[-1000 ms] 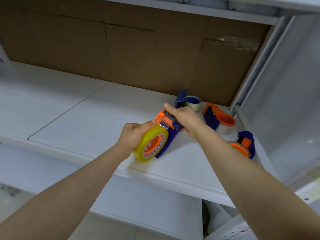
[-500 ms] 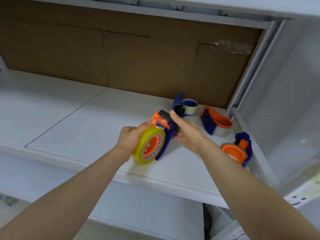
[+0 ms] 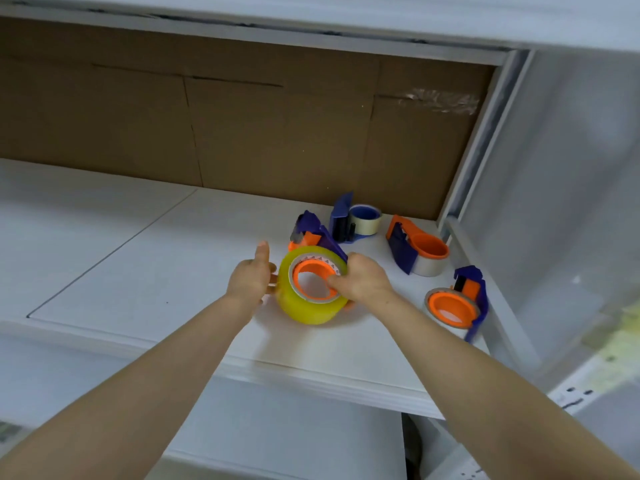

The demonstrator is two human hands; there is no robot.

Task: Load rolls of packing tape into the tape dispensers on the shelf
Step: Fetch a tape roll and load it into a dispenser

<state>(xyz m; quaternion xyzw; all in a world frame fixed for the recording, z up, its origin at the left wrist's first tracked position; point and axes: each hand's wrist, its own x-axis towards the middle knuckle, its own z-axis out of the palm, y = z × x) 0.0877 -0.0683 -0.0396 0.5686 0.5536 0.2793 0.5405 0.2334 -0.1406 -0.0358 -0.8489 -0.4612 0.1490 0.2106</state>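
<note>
Here we see the yellow tape roll (image 3: pixel 306 308) seated on the orange hub of a blue dispenser (image 3: pixel 311 223), toward the front of the shelf (image 3: pixel 156 271). Our right hand (image 3: pixel 363 282) grips the roll, thumb hooked inside the hub. Our left hand (image 3: pixel 249 282), spread with thumb raised, touches the roll's other side.

Tape roll (image 3: pixel 304 306) in right hand (image 3: pixel 362 278) (left hand (image 3: pixel 248 281) beside)

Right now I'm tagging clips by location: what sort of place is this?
Probably a packing or storage area: a white shelf backed with cardboard holds several orange-and-blue tape dispensers.
</note>
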